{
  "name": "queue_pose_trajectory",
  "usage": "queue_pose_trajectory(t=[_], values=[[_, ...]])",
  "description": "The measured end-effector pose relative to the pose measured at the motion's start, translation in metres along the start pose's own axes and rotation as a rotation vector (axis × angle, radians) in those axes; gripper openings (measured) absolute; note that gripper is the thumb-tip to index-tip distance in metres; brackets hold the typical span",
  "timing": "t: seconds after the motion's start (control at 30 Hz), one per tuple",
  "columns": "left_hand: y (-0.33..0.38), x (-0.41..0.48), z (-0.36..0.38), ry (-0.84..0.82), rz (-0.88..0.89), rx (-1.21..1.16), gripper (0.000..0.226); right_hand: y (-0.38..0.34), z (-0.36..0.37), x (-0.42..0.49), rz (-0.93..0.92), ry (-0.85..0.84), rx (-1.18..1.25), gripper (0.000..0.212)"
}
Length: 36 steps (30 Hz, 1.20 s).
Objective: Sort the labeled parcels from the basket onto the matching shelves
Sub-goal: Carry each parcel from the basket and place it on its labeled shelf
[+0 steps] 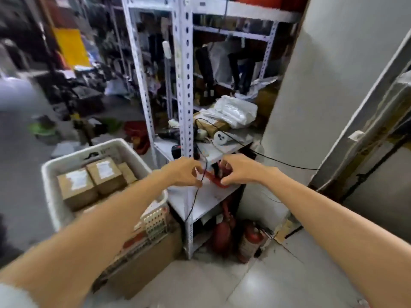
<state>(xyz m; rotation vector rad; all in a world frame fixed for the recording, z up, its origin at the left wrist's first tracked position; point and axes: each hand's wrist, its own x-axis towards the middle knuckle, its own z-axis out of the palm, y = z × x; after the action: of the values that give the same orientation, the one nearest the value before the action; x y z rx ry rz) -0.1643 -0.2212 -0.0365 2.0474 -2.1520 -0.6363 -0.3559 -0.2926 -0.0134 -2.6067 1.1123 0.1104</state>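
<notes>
At the shelf's (201, 202) front edge, left hand (182, 172) pinches a black cable (193, 203), right hand (241, 170) grips a red object (212, 178); parcels (76, 185) lie left, in the basket (50, 176).

The low white metal shelf board (209, 196) lies open between the perforated white steel upright (186, 90) and the grey wall (311, 85). A thin black cable (195, 197) hangs across its front edge. The white plastic basket (47, 174) of brown cardboard parcels (75, 187) sits just beside its left edge, and red fire extinguishers (251, 241) fill the space beneath.

No legible text on parcel labels (104, 170)
</notes>
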Motion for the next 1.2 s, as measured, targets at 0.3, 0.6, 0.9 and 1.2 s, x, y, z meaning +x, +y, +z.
queue_pose_trajectory(t=[0.3, 0.6, 0.9, 1.2], values=[[-0.142, -0.124, 0.006, 0.083, -0.433, -0.028, 0.047, -0.151, 0.057, 0.088, -0.406, -0.224, -0.056, 0.06], [-0.237, -0.146, 0.002, 0.146, -0.568, -0.164, 0.038, -0.226, 0.074, 0.173, -0.486, -0.261, -0.049, 0.057], [-0.325, -0.102, -0.016, 0.09, -0.554, -0.237, 0.045, -0.25, 0.09, 0.269, -0.416, -0.289, -0.037, 0.046], [-0.406, -0.063, -0.023, 0.102, -0.675, -0.309, 0.041, -0.257, 0.102, 0.367, -0.399, -0.382, -0.08, 0.051]])
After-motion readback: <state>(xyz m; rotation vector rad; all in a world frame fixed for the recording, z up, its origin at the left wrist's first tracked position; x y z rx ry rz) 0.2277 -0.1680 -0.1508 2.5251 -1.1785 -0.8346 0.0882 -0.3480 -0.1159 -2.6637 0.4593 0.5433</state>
